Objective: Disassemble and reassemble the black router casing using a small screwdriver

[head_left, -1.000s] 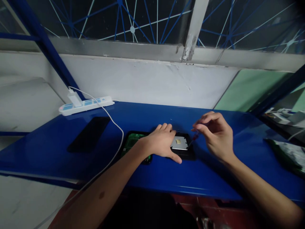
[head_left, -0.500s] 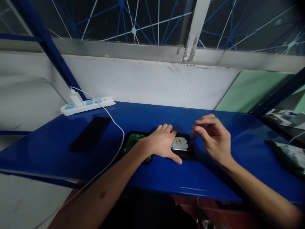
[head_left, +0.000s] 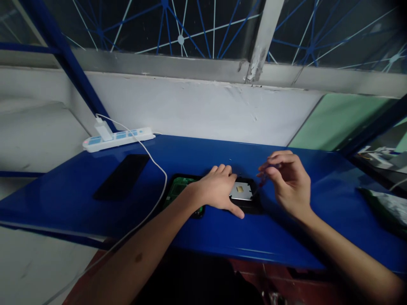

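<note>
A black plastic casing (head_left: 252, 207) with a silver metal plate (head_left: 241, 195) lies on the blue table; a small gold-coloured square is on the plate. My left hand (head_left: 219, 186) rests flat over the casing's left part, fingers at the far edge and thumb stretched along the near edge. My right hand (head_left: 289, 182) pinches a small screwdriver (head_left: 263, 180) with a reddish-purple, see-through handle. Its thin shaft slants down to the plate's right corner; whether the tip touches a screw cannot be seen. Under my left wrist is a green circuit board (head_left: 178, 189) in a black housing.
A dark flat phone-like slab (head_left: 122, 177) lies left on the blue table (head_left: 222, 237). Behind it is a white power strip (head_left: 121, 139) with a plugged-in charger (head_left: 103, 129); its white cable (head_left: 163, 182) passes my left forearm. A green and silver packet (head_left: 386, 209) lies right.
My right fingers shift slightly around the screwdriver's handle while its tip stays at the plate's corner. My left hand keeps its place on the casing. The view drifts slightly.
</note>
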Demonstrator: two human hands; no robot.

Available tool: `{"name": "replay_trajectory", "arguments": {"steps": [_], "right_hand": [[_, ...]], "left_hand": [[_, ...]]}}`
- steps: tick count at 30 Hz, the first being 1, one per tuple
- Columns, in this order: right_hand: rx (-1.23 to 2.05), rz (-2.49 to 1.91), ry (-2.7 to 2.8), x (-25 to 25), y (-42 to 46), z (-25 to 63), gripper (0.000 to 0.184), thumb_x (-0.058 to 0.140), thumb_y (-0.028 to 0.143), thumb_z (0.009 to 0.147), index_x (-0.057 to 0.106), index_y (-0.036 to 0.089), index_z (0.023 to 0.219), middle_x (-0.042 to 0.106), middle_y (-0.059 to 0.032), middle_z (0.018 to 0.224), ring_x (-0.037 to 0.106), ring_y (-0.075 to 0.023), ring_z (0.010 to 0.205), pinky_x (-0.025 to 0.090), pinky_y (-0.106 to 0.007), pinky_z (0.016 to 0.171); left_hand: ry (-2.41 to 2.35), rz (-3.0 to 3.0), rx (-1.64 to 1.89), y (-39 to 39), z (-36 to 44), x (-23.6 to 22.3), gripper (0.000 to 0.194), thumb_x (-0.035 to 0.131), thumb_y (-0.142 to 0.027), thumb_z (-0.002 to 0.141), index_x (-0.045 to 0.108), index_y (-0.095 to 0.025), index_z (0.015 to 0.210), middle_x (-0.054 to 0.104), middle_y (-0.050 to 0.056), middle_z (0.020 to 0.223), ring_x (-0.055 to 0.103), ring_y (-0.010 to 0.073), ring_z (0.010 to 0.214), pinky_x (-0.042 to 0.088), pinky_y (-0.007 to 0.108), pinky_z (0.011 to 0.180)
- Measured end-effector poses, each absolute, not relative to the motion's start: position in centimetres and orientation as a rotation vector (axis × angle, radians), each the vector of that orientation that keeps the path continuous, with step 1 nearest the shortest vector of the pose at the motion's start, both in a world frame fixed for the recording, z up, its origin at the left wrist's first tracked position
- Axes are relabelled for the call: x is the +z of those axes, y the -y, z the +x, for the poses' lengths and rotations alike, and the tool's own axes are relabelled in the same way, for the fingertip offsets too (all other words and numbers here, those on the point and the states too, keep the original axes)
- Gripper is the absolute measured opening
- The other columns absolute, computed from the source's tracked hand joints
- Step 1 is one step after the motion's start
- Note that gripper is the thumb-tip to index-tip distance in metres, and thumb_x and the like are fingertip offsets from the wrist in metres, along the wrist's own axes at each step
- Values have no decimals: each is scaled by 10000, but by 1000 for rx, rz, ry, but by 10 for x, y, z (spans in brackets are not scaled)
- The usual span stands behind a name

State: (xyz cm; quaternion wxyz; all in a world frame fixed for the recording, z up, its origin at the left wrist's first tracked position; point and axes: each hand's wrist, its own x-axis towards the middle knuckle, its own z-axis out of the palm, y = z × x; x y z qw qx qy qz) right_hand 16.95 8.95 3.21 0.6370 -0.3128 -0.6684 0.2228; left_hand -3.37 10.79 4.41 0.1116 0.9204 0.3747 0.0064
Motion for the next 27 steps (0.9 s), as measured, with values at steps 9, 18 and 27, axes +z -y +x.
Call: {"name": "replay_trajectory", "arguments": {"steps": [9,18,27], "right_hand": [[554,-774,1539,38,-84,166,193,648,221,920,636,267,1107,704,-27,967,714,-170,812,601,-311,633],[474,-773,1593,33,-87,169,150,678,227,896,689,276,1037,614,-9,973,672,-129,706,579,-288,581],[456,-848,1487,32,-88,170,214,579,249,964,667,271,1158,731,-25,1020,731,-146,769,604,-310,664]], "left_hand": [[-1112,2713,22,-109,-34,42,1029,597,-856,639,531,-120,1355,547,177,1231,468,380,1126,357,494,1007],[-1114,2721,13,-108,-34,44,1035,618,-858,637,538,-107,1345,542,180,1225,482,370,1119,374,479,1009],[-1117,2679,-12,-109,-34,42,1054,607,-872,624,522,-124,1362,515,184,1270,441,388,1199,332,501,1060]]}}
